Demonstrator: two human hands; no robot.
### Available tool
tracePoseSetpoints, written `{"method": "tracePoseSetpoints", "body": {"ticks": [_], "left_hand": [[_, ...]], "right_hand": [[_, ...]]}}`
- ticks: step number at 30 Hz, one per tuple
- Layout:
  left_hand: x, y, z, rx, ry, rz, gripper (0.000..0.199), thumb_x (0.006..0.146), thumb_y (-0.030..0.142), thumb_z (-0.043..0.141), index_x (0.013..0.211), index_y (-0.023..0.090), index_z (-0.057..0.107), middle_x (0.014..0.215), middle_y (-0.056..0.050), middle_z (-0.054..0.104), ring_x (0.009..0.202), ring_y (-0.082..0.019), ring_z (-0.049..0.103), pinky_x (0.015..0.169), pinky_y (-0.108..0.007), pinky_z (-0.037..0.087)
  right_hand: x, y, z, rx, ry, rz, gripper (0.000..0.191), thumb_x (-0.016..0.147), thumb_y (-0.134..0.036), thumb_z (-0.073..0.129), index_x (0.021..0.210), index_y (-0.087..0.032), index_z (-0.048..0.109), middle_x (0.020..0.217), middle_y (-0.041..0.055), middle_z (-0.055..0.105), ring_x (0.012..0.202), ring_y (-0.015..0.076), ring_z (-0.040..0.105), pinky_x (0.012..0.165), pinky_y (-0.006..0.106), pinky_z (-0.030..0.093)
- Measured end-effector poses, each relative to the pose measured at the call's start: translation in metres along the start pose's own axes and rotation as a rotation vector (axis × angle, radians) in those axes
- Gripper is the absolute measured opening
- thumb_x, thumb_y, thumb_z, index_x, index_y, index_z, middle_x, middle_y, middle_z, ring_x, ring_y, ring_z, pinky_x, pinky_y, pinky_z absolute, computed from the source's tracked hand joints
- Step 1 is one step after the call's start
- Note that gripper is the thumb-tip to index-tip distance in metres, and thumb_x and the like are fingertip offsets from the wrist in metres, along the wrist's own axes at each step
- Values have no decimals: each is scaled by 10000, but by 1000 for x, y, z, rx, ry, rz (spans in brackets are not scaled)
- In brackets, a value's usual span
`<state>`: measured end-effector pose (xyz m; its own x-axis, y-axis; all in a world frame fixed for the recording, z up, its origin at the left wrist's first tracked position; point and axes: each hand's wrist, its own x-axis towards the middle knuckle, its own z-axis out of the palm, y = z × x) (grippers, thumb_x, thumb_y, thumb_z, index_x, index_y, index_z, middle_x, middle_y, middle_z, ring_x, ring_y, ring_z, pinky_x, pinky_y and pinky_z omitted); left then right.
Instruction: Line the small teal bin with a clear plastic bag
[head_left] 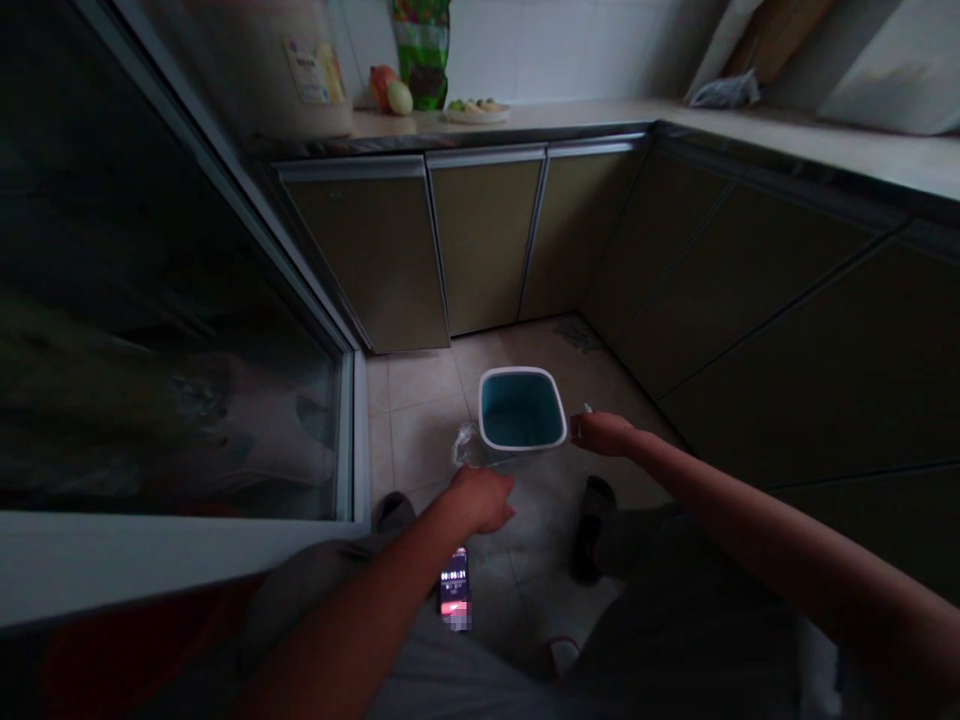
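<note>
A square waste bin (521, 410) with a white rim and teal inside stands on the floor tiles ahead of me. A thin clear plastic bag (474, 447) stretches across the bin's near side. My left hand (480, 500) is below its crumpled end and seems to grip it. My right hand (604, 433) pinches the other end, just right of the bin's rim. Below my left hand, a smartphone (454, 585) lies on the floor, its lit screen showing a timer.
Olive-brown cabinets with metal trim wrap around the far and right sides. A sliding glass door in a metal frame runs along the left. Fruit, a plate and a green package sit on the countertop. My sandalled feet are below.
</note>
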<state>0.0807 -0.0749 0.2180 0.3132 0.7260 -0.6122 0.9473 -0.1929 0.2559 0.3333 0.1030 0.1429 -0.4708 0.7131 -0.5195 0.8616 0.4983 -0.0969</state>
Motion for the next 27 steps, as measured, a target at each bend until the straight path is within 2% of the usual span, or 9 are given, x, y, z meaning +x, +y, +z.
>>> {"method": "tracePoseSetpoints", "body": {"ticks": [4,8,11,14,18,20,23,25,27], "left_hand": [[9,0,7,-19,40,45,328,978,423,559,1144,205,739,1219,-174,761,1170,-363,706,950,-476,539],[32,-1,20,-120,124,96,307,980,470,539,936,235,732,1059,-99,783,1019,-281,725,836,-365,524],[56,-14,39,-182,158,81,396,986,529,524,795,219,682,944,-79,763,926,-239,696,763,-317,477],[75,-39,63,-271,182,19,499,972,617,518,702,205,598,805,-45,692,798,-196,630,690,-290,411],[88,-76,77,-541,301,-51,654,891,798,503,614,205,478,601,18,481,626,-151,475,628,-289,341],[93,-87,63,-703,406,-59,728,843,903,428,594,219,414,570,36,394,601,-140,415,614,-291,326],[94,-89,11,-928,597,-8,768,797,989,310,616,243,311,567,58,286,560,-117,318,571,-281,290],[83,-80,-35,-1104,681,143,771,782,1004,326,629,251,265,562,75,228,519,-98,241,528,-268,244],[55,-64,-79,-1188,699,376,769,792,996,357,639,252,243,556,86,189,503,-89,191,510,-258,219]], "right_hand": [[-32,-7,5,317,22,-160,206,952,-364,582,931,-190,689,934,79,744,824,205,683,717,291,478],[-47,-21,19,646,-45,-312,392,993,-525,494,832,-185,602,739,38,660,667,162,615,637,266,465],[-39,-28,35,411,-13,-290,389,991,-480,517,769,-180,627,758,67,676,704,180,631,659,278,453],[-28,-25,47,133,-83,-179,339,978,-408,551,803,-170,718,892,128,741,838,236,693,716,305,478],[-18,-10,45,203,-140,-137,410,1012,-448,494,816,-174,726,933,135,748,885,248,699,735,306,484],[-15,-4,31,360,-69,-124,516,1037,-532,419,742,-183,660,852,119,711,826,232,668,717,307,464],[-14,-2,-6,633,104,-99,681,988,-765,338,646,-204,520,706,72,586,693,199,555,653,315,408],[-22,-7,-39,837,242,-172,737,923,-885,297,626,-222,422,632,23,455,614,161,427,603,305,349],[-43,-16,-74,1032,366,-326,750,895,-932,255,618,-238,313,596,-14,312,573,139,288,565,298,284]]}}
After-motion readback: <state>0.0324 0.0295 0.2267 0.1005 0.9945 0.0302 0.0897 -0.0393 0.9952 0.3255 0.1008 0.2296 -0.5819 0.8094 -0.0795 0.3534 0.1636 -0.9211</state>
